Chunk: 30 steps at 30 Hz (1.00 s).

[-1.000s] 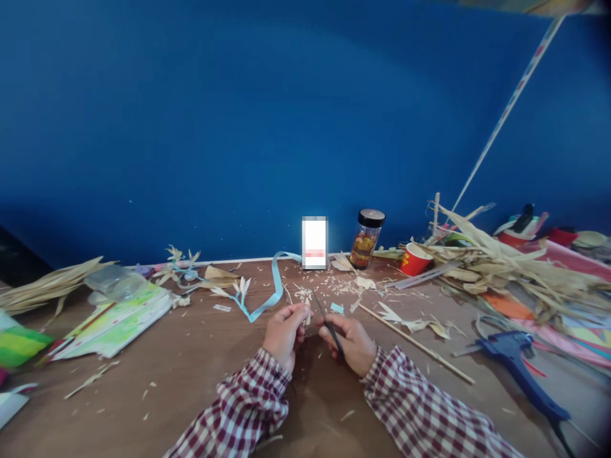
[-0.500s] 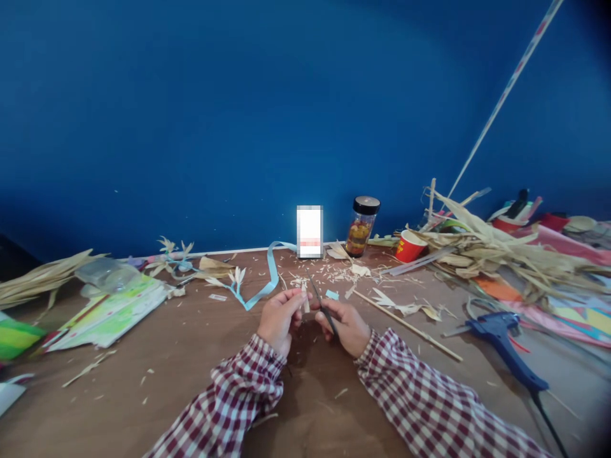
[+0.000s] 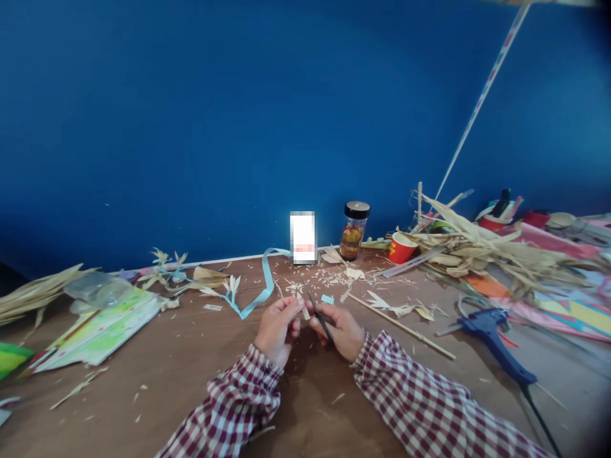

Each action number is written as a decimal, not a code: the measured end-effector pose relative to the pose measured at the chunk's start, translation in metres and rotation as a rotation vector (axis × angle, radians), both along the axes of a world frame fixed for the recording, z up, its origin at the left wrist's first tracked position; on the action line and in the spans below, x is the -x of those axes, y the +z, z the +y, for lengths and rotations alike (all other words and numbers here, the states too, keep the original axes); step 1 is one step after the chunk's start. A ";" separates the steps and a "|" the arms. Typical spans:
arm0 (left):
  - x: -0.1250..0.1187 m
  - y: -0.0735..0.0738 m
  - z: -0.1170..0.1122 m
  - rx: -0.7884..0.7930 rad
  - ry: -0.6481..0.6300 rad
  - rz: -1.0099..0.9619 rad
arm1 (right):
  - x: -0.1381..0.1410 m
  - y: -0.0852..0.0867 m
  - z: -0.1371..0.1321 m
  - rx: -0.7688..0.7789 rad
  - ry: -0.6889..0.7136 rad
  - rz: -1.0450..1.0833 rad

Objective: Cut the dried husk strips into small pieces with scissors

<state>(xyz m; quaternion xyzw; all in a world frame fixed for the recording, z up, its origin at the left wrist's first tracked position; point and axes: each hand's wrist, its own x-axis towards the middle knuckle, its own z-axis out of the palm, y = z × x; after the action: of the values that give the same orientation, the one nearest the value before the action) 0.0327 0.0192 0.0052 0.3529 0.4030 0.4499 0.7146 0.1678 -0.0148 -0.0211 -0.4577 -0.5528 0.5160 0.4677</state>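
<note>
Both hands meet over the middle of the brown table (image 3: 191,375). My left hand (image 3: 275,327) pinches a small pale strip of dried husk (image 3: 302,308) between thumb and fingers. My right hand (image 3: 340,329) is closed round the handles of thin black scissors (image 3: 319,318), whose blades point up and left toward the strip. Husk shavings (image 3: 329,277) lie scattered just beyond the hands. Both forearms wear red and white checked sleeves.
A light blue ribbon (image 3: 258,294) and small husk flowers (image 3: 167,264) lie to the left. A jar with a black lid (image 3: 354,230), a red cup (image 3: 400,247), a heap of dried husks (image 3: 482,251), a wooden stick (image 3: 401,326) and a blue glue gun (image 3: 496,340) lie right. Papers (image 3: 95,318) sit left.
The hands have stayed together on the strip and scissors. The view has drifted a little, shifting the table's things slightly leftward in the picture.
</note>
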 end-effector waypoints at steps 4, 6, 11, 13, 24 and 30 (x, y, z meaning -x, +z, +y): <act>0.000 0.003 0.000 0.026 0.014 -0.051 | -0.001 -0.003 0.001 0.006 0.004 0.000; 0.000 0.004 0.000 0.039 0.015 -0.081 | -0.001 -0.004 0.001 0.013 0.001 -0.002; 0.001 0.004 0.001 0.051 0.017 -0.111 | -0.001 -0.003 0.000 0.023 -0.015 -0.001; 0.001 0.002 0.002 0.060 0.015 -0.099 | -0.001 -0.001 -0.001 0.026 -0.018 -0.002; -0.002 -0.004 0.002 0.008 0.087 -0.002 | -0.002 0.000 -0.001 0.035 0.003 -0.024; -0.001 -0.006 0.005 0.008 0.165 0.036 | -0.001 0.000 -0.001 0.012 0.009 -0.033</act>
<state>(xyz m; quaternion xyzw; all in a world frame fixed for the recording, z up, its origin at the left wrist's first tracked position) 0.0335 0.0245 -0.0006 0.3238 0.4452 0.4991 0.6692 0.1688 -0.0161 -0.0216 -0.4665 -0.5593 0.5137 0.4535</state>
